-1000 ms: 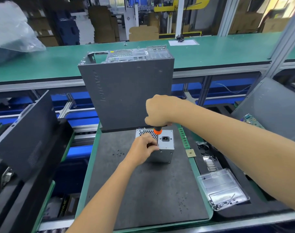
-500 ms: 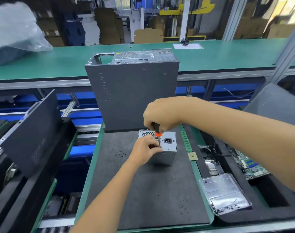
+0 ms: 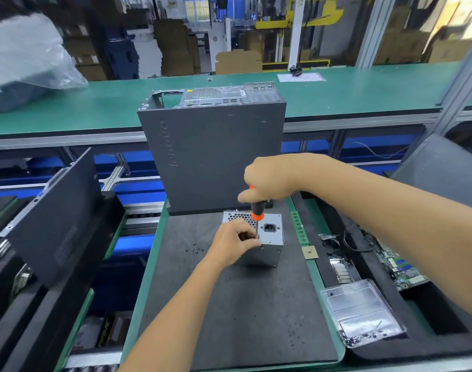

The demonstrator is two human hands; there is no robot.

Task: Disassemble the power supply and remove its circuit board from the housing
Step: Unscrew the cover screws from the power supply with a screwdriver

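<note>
A silver power supply (image 3: 271,247) stands on the black mat (image 3: 237,312), its socket face and honeycomb grille turned up. My right hand (image 3: 269,181) grips the black and orange handle of a screwdriver (image 3: 256,210) held upright, the shaft pointing down at the top face. My left hand (image 3: 235,244) holds the near left corner of the power supply, its fingers curled around the screwdriver shaft by the tip. The circuit board is hidden inside the housing.
A grey computer case (image 3: 216,154) stands just behind the power supply. Loose screws (image 3: 194,249) lie on the mat to the left. At right are a clear plastic tray (image 3: 363,312), a motherboard (image 3: 398,267), a processor chip (image 3: 310,252) and a memory stick (image 3: 299,226). A dark side panel (image 3: 55,213) leans at left.
My right hand has risen a little on the screwdriver, so more of the black handle shows above the orange collar. My left hand stays at the corner.
</note>
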